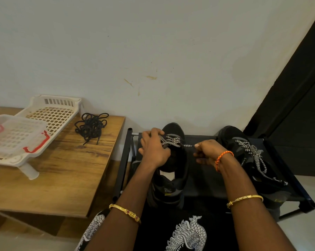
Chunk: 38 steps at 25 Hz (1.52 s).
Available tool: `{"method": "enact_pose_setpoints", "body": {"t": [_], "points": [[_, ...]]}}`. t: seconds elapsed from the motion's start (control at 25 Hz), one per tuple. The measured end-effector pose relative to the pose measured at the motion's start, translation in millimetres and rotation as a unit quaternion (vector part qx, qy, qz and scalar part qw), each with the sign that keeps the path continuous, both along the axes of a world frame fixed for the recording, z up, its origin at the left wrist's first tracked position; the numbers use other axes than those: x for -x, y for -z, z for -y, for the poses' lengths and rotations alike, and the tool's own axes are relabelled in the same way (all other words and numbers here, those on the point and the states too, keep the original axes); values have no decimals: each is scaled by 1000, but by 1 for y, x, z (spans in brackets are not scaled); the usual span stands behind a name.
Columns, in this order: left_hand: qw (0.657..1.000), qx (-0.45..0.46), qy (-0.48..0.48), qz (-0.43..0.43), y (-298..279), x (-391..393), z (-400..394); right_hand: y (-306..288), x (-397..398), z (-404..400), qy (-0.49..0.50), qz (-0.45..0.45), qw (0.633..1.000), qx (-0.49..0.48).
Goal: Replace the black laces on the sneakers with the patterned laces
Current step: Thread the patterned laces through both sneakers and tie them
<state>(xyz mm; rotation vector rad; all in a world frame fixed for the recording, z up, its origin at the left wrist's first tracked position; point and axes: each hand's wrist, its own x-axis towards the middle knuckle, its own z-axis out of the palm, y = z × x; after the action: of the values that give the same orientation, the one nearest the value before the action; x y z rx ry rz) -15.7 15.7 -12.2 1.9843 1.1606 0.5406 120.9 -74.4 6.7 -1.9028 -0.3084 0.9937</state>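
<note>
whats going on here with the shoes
A person is threading a patterned lace into a black sneaker on a dark rack. The left hand grips the lace at the shoe; the right hand pinches its tip. The other sneaker is already laced, and the black laces lie on the wooden table.

Only one bit of lettering shows: small pale letters on the side of the right-hand sneaker [247,160], at about 3 o'clock from the picture's middle, just beside the right wrist. They seem to begin "Lo", but the rest is too small to read.
</note>
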Motion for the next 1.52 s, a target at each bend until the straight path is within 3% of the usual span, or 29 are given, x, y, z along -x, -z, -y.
{"method": "enact_pose_setpoints", "body": {"t": [0.2, 0.28, 0.44, 0.56, 0.64, 0.72, 0.76, 1.0, 1.12, 1.28, 1.4, 1.52], "points": [[999, 33, -27, 13, 4, 5, 6, 10, -26, 24, 131, 37, 991, -11], [999, 19, -46, -4, 5, 6, 8, 13, -34, 37, 201, 98, 974, -40], [995, 40, -74, -50, 8, 12, 7, 0, -29, 50, 379, 326, 863, -73], [995, 69, -66, -40, 10, 13, 11, 1, -8, 39, 281, 442, 848, -82], [994, 87, -68, -14, 12, 12, 14, 11, 7, 24, 89, 480, 869, -78], [990, 117, -75, 22, 12, 11, 17, 19, 23, 9, -105, 454, 885, -21], [988, 127, -80, 39, 12, 11, 18, 21, 29, 5, -155, 443, 883, 7], [986, 128, -103, 39, 9, 16, 23, 14, 25, 17, -64, 423, 904, 12], [987, 118, -101, 34, 9, 16, 23, 10, 7, 39, 55, 385, 921, -8], [986, 136, -77, 54, 6, 16, 24, 1, -5, 65, 195, 354, 915, 18], [987, 148, -45, 33, 7, 18, 21, -1, 1, 56, 178, 357, 917, 18], [980, 186, -32, 62, 14, 14, 11, 1, 18, 33, 51, 393, 918, -10]]}}
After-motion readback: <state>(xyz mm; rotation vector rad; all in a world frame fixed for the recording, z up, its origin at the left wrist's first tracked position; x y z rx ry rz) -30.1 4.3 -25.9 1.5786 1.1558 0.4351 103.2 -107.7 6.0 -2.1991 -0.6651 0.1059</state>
